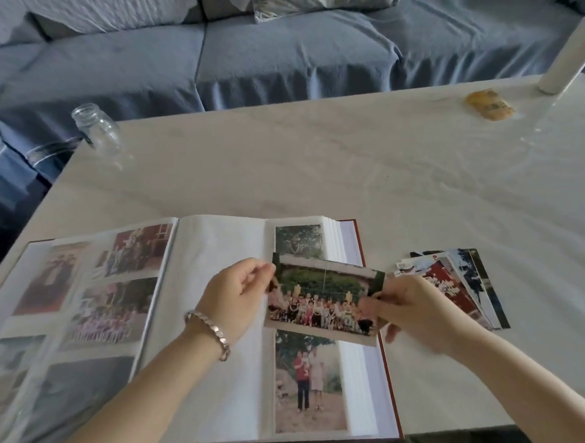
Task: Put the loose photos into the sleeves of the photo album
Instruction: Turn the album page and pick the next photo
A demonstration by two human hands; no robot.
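Pale marbled worktop (pixel 315 159) carries the open photo album (pixel 215 259), and over its right page the left hand (pixel 234 299) and right hand (pixel 414 313) each pinch an end of a group photo (pixel 322 297), with loose photos (pixel 457 280) just beside the album.

The photo album (pixel 218 245) lies open and flat on the desk (pixel 315 159), with its red-brown cover showing along the right edge. The left page holds sleeved photos, and the right page has two portrait prints in its right column. A landscape group photo (pixel 322 301) is held tilted over that column, pinched at its ends by the left hand (pixel 235 292) and the right hand (pixel 411 310). The loose photos (pixel 457 280) lie fanned just right of the album.
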